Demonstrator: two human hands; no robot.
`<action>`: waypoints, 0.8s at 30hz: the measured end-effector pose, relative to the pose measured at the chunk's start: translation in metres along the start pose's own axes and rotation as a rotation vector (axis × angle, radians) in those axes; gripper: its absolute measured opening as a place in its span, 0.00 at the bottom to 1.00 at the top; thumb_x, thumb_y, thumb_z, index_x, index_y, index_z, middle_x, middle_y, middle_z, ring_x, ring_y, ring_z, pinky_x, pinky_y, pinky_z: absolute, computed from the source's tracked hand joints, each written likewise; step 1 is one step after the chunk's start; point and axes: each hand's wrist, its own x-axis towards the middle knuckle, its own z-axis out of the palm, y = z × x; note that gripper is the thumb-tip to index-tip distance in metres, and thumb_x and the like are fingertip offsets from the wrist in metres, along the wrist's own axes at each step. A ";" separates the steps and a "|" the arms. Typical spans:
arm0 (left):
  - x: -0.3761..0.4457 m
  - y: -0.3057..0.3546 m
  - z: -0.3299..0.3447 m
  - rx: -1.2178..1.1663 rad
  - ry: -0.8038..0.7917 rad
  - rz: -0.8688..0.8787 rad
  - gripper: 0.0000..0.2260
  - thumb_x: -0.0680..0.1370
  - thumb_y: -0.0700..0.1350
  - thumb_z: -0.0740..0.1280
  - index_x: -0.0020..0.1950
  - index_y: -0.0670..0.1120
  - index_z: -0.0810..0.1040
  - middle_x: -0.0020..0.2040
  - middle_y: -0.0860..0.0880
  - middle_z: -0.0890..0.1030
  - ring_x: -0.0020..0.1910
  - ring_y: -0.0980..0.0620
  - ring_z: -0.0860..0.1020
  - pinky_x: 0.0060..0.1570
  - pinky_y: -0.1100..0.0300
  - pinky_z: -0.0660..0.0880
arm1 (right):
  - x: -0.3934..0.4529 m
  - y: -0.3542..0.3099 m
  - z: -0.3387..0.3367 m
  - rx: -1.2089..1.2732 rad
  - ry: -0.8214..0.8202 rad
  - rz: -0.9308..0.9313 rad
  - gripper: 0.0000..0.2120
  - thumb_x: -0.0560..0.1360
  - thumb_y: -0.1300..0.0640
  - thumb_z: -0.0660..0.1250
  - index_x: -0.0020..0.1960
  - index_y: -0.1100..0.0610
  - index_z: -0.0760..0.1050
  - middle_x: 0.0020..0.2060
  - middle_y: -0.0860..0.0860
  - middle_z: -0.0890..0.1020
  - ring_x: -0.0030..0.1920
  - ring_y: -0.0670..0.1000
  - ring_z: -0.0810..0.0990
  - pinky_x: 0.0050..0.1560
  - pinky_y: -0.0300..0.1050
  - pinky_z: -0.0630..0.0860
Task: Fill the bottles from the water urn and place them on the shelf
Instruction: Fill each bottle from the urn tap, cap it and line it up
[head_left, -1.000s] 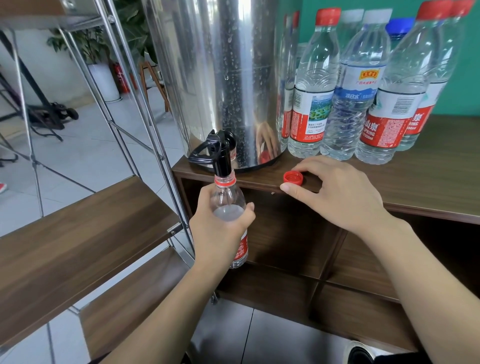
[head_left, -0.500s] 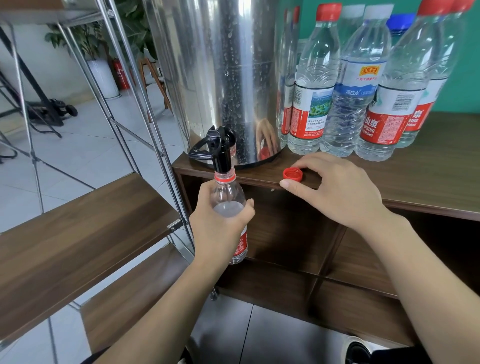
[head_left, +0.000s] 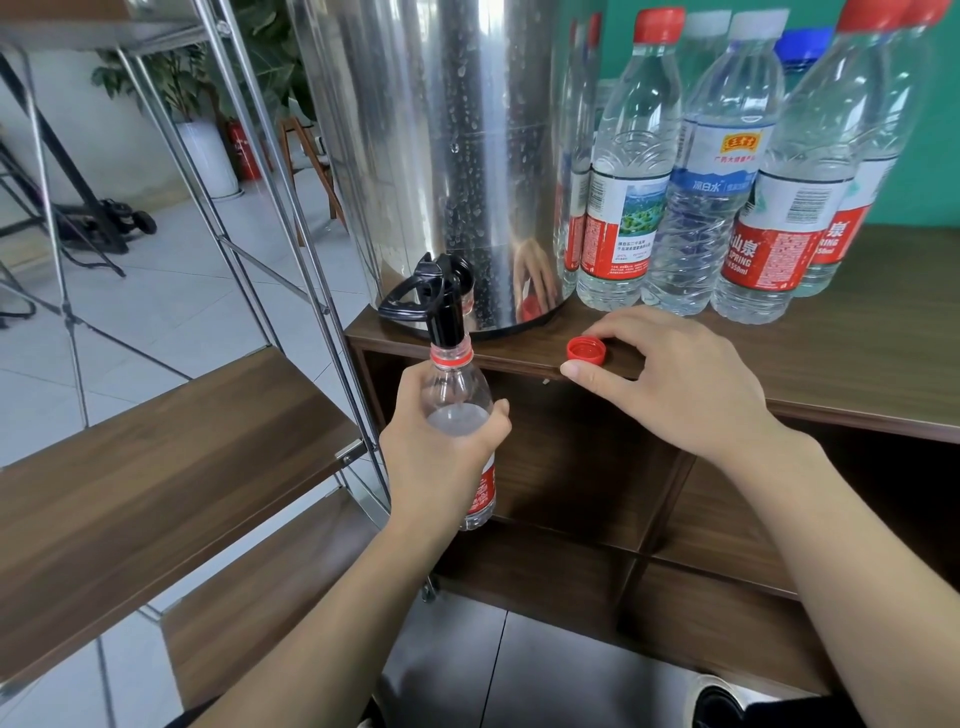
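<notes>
My left hand grips a clear bottle with a red label upright, its open neck right under the black tap of the steel water urn. Water stands near the bottle's shoulder. My right hand rests on the wooden counter, thumb and forefinger curled round the bottle's red cap. Several capped bottles stand to the right of the urn. The wooden shelf is at lower left.
The shelf unit has slanted chrome posts just left of the urn and a lower board. Open cubbies sit under the counter. Tiled floor, a plant pot and tripod legs lie at the far left.
</notes>
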 end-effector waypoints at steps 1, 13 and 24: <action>0.000 0.000 0.000 -0.001 0.001 0.001 0.20 0.71 0.45 0.81 0.59 0.51 0.77 0.49 0.56 0.84 0.50 0.57 0.83 0.56 0.53 0.81 | 0.000 0.000 0.000 -0.003 -0.001 0.000 0.23 0.75 0.29 0.62 0.59 0.42 0.79 0.59 0.38 0.79 0.60 0.47 0.78 0.56 0.47 0.73; 0.001 -0.001 0.001 0.002 0.008 -0.001 0.20 0.71 0.45 0.81 0.59 0.50 0.77 0.49 0.55 0.84 0.49 0.57 0.83 0.52 0.61 0.80 | 0.000 0.000 0.000 -0.007 -0.006 0.015 0.22 0.75 0.29 0.63 0.60 0.42 0.79 0.60 0.37 0.79 0.61 0.47 0.77 0.54 0.44 0.70; 0.001 -0.002 -0.002 0.018 -0.011 0.015 0.21 0.71 0.46 0.81 0.60 0.51 0.77 0.51 0.55 0.84 0.51 0.57 0.83 0.55 0.57 0.81 | 0.000 -0.001 0.000 -0.016 -0.011 0.016 0.23 0.75 0.29 0.62 0.60 0.42 0.79 0.60 0.38 0.79 0.61 0.48 0.77 0.56 0.48 0.72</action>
